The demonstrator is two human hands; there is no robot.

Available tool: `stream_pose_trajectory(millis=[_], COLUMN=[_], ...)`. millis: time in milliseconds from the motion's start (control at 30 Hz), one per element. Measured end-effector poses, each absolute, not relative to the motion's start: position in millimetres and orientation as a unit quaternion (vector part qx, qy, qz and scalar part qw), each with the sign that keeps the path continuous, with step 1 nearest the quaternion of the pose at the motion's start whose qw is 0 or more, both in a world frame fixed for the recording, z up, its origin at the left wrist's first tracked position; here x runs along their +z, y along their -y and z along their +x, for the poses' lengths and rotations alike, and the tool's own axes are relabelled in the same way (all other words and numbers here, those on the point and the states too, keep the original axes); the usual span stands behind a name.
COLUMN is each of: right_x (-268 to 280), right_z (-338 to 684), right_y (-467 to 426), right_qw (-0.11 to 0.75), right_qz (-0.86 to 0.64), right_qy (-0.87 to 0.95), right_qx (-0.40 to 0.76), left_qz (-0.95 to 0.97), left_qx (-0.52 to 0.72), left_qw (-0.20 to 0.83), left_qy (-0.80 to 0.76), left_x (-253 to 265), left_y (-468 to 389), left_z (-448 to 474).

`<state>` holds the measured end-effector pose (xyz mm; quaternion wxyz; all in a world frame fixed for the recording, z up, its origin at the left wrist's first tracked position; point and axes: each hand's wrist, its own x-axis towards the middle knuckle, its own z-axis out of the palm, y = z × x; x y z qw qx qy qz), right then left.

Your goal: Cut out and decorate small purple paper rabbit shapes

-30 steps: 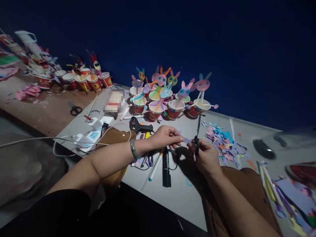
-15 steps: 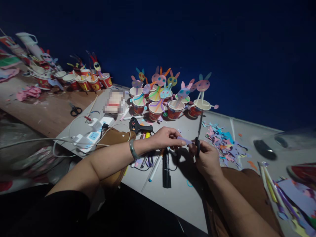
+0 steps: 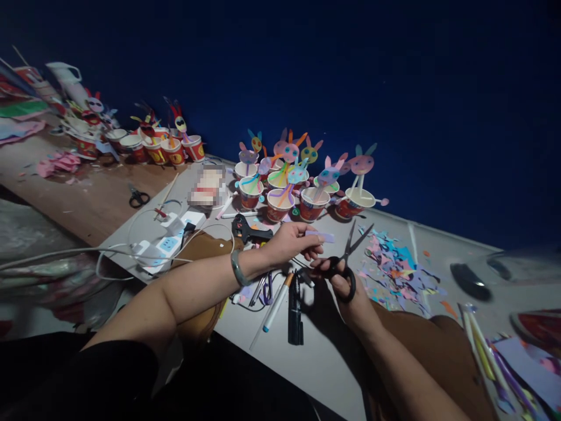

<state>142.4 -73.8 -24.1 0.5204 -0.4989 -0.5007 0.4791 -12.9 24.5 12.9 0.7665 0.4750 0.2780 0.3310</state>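
Note:
My left hand (image 3: 291, 242) pinches a small strip of purple paper (image 3: 322, 237) between thumb and fingers. Close by on the right, my right hand (image 3: 346, 286) is closed round the handles of black-handled scissors (image 3: 349, 251). Their blades are spread and point up and away, apart from the paper. Under the hands lie a black marker (image 3: 295, 310) and a white marker with a blue tip (image 3: 276, 307). Just beyond my left hand rests a black glue gun (image 3: 249, 228).
Red paper cups (image 3: 280, 204) with paper animal figures stand along the back. Colourful paper scraps (image 3: 394, 263) are heaped at right. A white power strip (image 3: 169, 242) with cables lies at left, near another pair of scissors (image 3: 139, 197). Further left are more cups (image 3: 193, 149).
The scissors have come away from the purple paper, tipped rightward, and their blades have spread. My right hand has lowered and turned. My left hand still holds the paper, now turned flatter.

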Motion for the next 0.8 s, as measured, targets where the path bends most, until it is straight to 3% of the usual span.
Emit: stream_pose_trajectory(millis=[267,800], right_x=[-20.2,-19.3], right_z=[133.3,130.2], right_y=[77.8,80.0], right_qw=[0.433,0.448], right_qz=[-0.522,-0.526], right_qy=[0.54,0.523], right_qx=[0.498,0.499], left_qz=[0.474,0.46], left_qx=[0.347,0.333], left_qw=[0.762,0.771], left_qy=[-0.274,-0.288], left_x=[14.7,16.6], left_y=[-22.4,-21.6], left_z=[-11.5,-10.6])
